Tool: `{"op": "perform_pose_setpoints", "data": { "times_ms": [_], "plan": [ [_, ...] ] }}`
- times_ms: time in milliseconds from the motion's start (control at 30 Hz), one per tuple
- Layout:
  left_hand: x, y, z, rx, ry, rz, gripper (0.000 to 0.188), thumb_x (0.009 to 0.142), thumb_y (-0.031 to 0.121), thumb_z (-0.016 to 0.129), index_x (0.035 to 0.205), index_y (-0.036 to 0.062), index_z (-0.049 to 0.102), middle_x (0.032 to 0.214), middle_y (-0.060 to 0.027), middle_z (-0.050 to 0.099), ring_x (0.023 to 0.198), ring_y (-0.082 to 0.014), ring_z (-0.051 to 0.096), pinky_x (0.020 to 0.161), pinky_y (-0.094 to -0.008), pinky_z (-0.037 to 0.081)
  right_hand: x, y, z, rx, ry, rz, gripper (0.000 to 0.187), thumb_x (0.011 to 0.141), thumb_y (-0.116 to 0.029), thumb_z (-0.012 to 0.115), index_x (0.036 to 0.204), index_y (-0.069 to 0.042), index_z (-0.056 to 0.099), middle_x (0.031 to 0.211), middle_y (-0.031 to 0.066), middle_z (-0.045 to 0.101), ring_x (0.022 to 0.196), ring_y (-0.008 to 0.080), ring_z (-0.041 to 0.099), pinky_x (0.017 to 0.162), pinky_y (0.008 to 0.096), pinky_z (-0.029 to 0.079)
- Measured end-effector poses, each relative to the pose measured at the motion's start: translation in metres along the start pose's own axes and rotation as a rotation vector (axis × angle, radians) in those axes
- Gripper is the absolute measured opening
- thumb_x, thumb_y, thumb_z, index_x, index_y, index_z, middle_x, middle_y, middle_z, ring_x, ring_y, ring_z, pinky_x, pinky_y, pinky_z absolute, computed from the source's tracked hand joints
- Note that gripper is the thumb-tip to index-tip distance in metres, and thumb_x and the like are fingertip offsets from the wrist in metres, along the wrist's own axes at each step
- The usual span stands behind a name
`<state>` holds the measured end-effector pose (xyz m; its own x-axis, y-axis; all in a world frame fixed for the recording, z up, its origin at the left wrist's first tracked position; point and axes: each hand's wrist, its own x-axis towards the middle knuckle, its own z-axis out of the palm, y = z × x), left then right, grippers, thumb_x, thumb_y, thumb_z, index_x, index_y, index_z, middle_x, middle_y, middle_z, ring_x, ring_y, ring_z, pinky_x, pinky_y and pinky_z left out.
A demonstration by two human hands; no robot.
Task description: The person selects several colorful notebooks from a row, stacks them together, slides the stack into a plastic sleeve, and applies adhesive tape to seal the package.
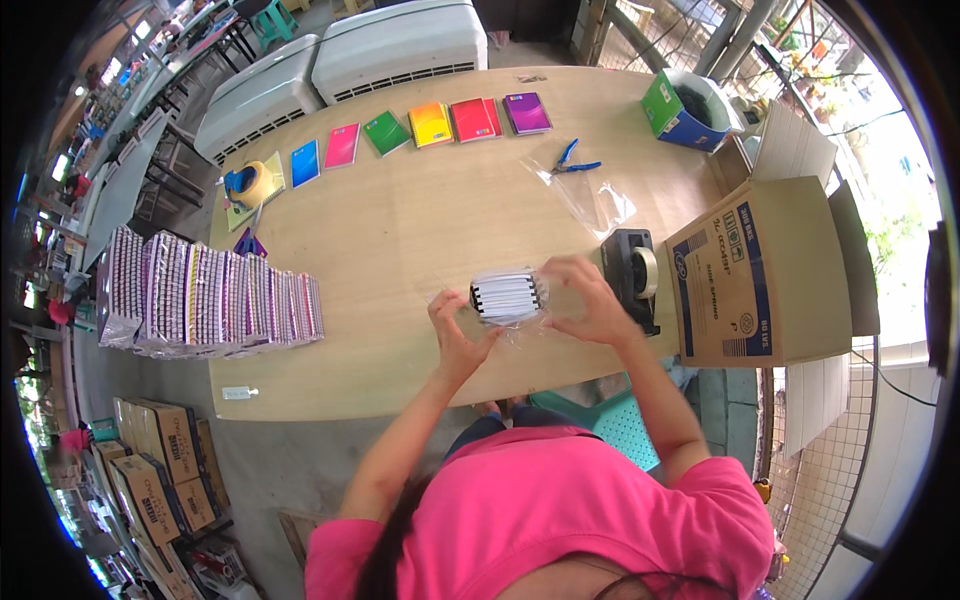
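On pale wood (390, 250), a wrapped stack (506, 296) is being flanked by left hand (459, 335) and right hand (596, 308), fingers apart. Tearing is being risked by overpulling.

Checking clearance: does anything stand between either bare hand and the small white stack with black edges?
Only loose, transparent plastic film around the white stack; nothing else visible stands between it and the left hand or right hand.

The right hand (588, 302) blurs mid-frame; I'd say the clutter (62, 220) near the left edge is too small to name.
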<state>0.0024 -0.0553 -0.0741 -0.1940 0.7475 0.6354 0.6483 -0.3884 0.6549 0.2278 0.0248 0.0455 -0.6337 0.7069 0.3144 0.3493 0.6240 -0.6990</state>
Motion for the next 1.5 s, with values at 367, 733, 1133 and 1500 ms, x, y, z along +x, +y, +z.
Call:
{"op": "perform_pose_setpoints", "data": {
  "times_ms": [367, 733, 1133, 1500],
  "plan": [
    [0.089, 0.001, -0.055, 0.372, -1.025, 0.499, 0.091, 0.068, 0.058, 0.077, 0.147, 0.0469, 0.035, 0.156, -0.0046, 0.029, 0.144, -0.0315, 0.027, 0.112, -0.0673, 0.021, 0.074, 0.019, -0.011, -0.165, -0.600, -0.314, 0.011, 0.075, -0.013, 0.071, 0.083, -0.007, 0.066, 0.086, 0.0057, 0.062, 0.087, 0.0278, 0.061, 0.073, 0.0402, 0.050],
    [0.078, -0.020, -0.044, 0.120, -0.846, 0.442, 0.086, 0.062, 0.044, 0.087, 0.137, 0.0394, 0.047, 0.156, -0.0105, 0.023, 0.147, -0.0352, 0.018, 0.111, -0.0688, 0.017, 0.061, 0.040, 0.054, 0.213, -0.221, 0.059, 0.071, 0.070, -0.004, 0.076, 0.136, -0.017, 0.050, 0.119, 0.0088, 0.055, 0.110, 0.0277, 0.058, 0.097, 0.0412, 0.047],
    [0.057, 0.027, -0.033, -0.064, -0.398, 0.027, 0.034, 0.068, 0.024, 0.085, 0.097, 0.0153, 0.070, 0.140, -0.0164, 0.034, 0.136, -0.0354, 0.031, 0.110, -0.0610, 0.023, 0.051, 0.058, 0.060, 0.434, -0.236, 0.235, 0.103, 0.071, 0.002, 0.077, 0.155, -0.016, 0.020, 0.099, 0.0089, 0.060, 0.099, 0.0206, 0.060, 0.094, 0.0364, 0.049],
    [0.062, 0.006, 0.000, -0.266, -0.425, -0.109, 0.018, 0.072, 0.011, 0.081, 0.073, 0.0019, 0.066, 0.140, -0.0201, 0.039, 0.120, -0.0356, 0.054, 0.088, -0.0406, 0.052, 0.040, 0.069, 0.060, 0.584, -0.040, 0.413, 0.054, 0.079, -0.008, 0.074, 0.130, -0.004, 0.057, 0.116, 0.0069, 0.063, 0.103, 0.0174, 0.061, 0.091, 0.0316, 0.049]
  ]
}}
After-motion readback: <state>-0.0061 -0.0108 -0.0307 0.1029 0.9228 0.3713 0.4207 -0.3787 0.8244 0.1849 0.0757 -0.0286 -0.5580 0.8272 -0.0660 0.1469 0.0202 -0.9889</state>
